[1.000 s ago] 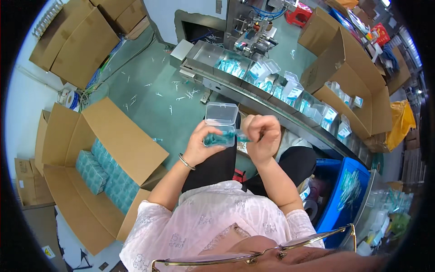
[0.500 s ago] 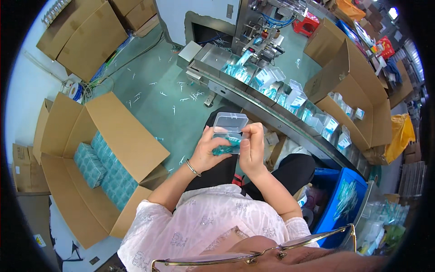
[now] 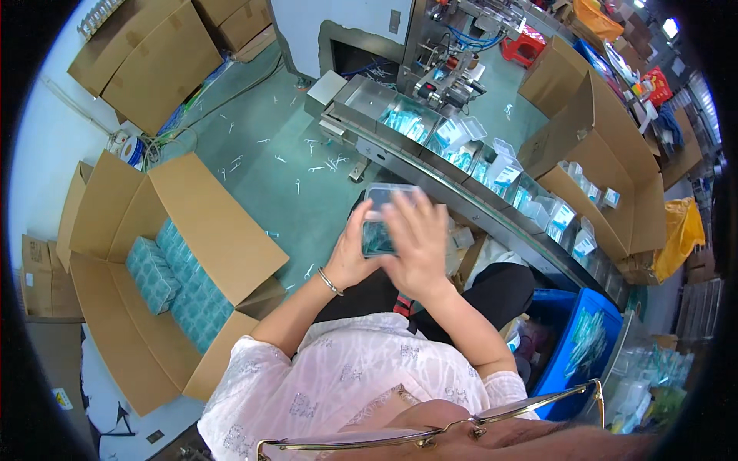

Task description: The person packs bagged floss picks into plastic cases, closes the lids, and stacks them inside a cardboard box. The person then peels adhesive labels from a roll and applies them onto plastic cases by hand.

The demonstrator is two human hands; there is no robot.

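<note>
My left hand (image 3: pixel 352 252) is closed round the side of a small clear plastic box (image 3: pixel 376 240) with a hinged lid, held above my lap. Teal contents show through its wall; their kind is partly hidden. Spread and slightly blurred, the fingers of my right hand (image 3: pixel 420 247) lie across the box's lid and right side. From this view I cannot tell whether the lid is fully down.
Ahead runs a metal conveyor (image 3: pixel 438 180) with teal packets and clear boxes. A carton (image 3: pixel 219 238) of teal-wrapped packs stands at left, another carton (image 3: pixel 607 165) at right. Beside my right leg is a blue bin (image 3: pixel 576 338). White picks (image 3: pixel 336 163) litter the floor.
The box's lid was raised and both hands were fingering the teal contents. Now my right hand has spread over the box, and the lid looks lower.
</note>
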